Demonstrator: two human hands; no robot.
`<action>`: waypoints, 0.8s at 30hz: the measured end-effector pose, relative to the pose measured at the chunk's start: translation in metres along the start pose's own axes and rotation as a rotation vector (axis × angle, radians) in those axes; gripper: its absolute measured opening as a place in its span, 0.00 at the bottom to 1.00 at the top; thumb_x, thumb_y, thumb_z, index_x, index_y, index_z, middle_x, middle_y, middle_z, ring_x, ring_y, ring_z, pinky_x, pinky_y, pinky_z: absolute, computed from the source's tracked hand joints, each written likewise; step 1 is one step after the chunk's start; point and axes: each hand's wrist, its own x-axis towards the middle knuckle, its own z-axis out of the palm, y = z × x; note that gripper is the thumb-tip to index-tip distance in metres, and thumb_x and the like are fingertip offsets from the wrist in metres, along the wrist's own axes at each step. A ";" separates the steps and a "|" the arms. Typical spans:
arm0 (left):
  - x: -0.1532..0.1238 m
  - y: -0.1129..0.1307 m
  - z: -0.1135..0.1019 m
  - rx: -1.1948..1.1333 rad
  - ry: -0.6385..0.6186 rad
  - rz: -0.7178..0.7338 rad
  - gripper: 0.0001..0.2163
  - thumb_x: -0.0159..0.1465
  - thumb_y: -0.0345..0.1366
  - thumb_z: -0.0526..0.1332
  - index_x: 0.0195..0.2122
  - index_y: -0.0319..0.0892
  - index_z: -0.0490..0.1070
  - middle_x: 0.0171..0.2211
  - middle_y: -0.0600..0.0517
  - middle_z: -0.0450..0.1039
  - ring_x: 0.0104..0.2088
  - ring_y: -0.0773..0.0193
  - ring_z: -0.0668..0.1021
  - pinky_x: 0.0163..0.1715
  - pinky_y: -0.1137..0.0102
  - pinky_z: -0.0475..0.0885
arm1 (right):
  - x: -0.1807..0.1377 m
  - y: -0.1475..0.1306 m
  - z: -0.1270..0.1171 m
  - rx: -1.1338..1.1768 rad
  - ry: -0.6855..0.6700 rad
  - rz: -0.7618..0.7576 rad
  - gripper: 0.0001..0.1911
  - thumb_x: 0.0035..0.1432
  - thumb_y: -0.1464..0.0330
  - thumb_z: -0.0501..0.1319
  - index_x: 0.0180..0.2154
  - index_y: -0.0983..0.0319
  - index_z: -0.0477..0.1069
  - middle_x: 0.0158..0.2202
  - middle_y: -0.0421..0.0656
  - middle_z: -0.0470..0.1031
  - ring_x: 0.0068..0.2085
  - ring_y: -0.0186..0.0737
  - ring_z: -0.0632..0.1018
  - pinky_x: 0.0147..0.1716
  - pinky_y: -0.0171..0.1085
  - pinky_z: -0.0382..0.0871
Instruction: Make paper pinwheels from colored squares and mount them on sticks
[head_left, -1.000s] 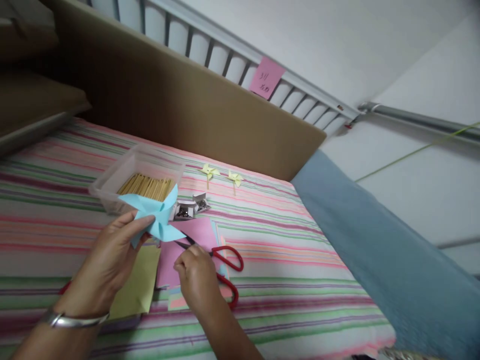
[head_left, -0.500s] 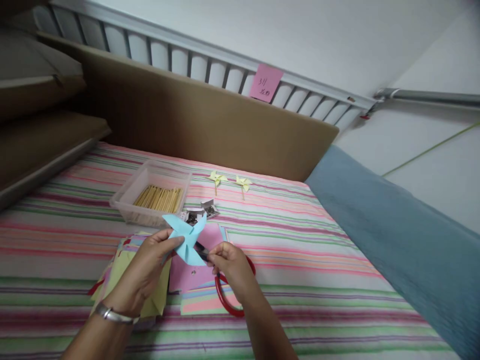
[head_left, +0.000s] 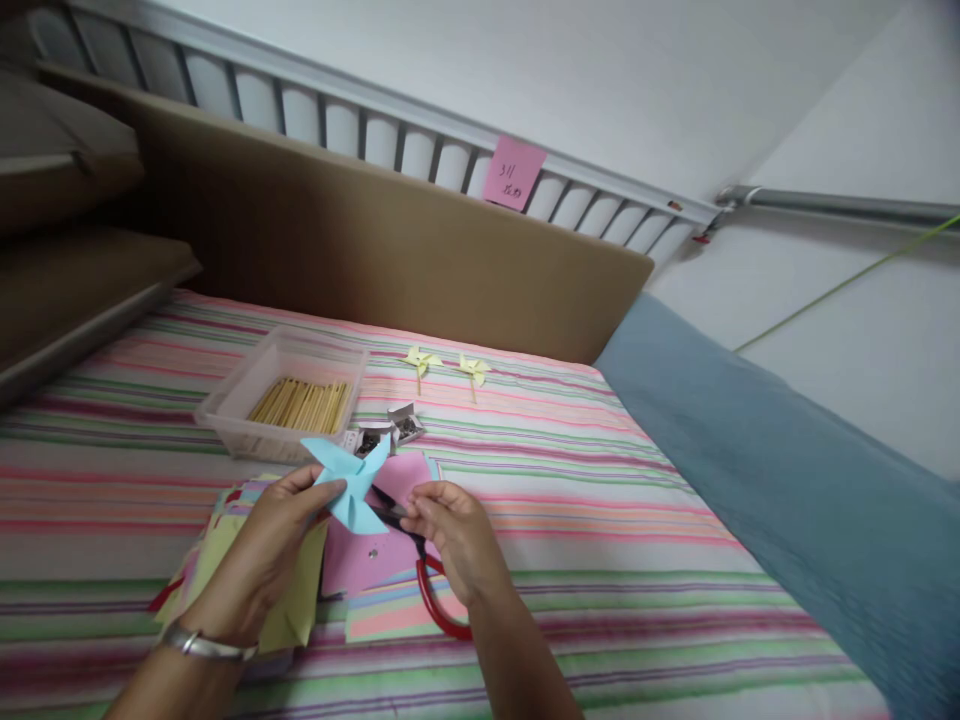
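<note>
A light-blue paper pinwheel [head_left: 349,482] is pinched at its centre between the thumb and fingers of my left hand [head_left: 296,510]. My right hand [head_left: 454,535] is just to its right, thumb and fingertips pressed together; whatever they hold is too small to make out. Red-handled scissors [head_left: 442,610] lie beneath that hand on a pink paper sheet [head_left: 349,560], the dark blades pointing toward the pinwheel. A tiny shiny piece [head_left: 373,553] rests on the pink sheet. Under my left forearm is a stack of coloured paper [head_left: 300,600], yellow on top.
A clear plastic box [head_left: 225,410] of wooden sticks [head_left: 304,403] stands behind my left hand. Small open boxes of metal bits [head_left: 406,425] sit beside it. Two yellow pinwheels [head_left: 474,370] on sticks lie farther back, before a brown board [head_left: 390,240]. A striped cloth [head_left: 600,560] covers the surface.
The whole view has shifted slightly, so things appear farther left. My right hand has drawn a little away from the pinwheel, showing more of the scissor blades. My left hand keeps its grip.
</note>
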 end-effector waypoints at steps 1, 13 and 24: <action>0.000 -0.001 0.000 -0.005 -0.010 0.013 0.08 0.43 0.35 0.69 0.24 0.40 0.74 0.23 0.55 0.73 0.25 0.67 0.71 0.30 0.73 0.66 | 0.000 0.000 0.000 0.010 0.009 -0.022 0.11 0.41 0.67 0.71 0.27 0.65 0.73 0.25 0.41 0.74 0.28 0.34 0.74 0.33 0.37 0.72; -0.006 -0.011 0.015 -0.083 -0.024 0.095 0.07 0.46 0.34 0.69 0.26 0.38 0.74 0.23 0.55 0.74 0.25 0.68 0.71 0.30 0.73 0.65 | -0.005 -0.009 0.005 0.195 -0.015 -0.010 0.11 0.38 0.70 0.73 0.26 0.63 0.73 0.28 0.40 0.74 0.29 0.32 0.73 0.34 0.34 0.72; 0.002 -0.021 0.012 -0.079 -0.007 0.098 0.08 0.48 0.34 0.68 0.29 0.38 0.74 0.25 0.53 0.74 0.27 0.66 0.73 0.33 0.72 0.66 | -0.007 -0.012 0.007 0.093 -0.041 -0.027 0.11 0.41 0.66 0.71 0.26 0.64 0.73 0.22 0.38 0.71 0.24 0.31 0.72 0.27 0.33 0.71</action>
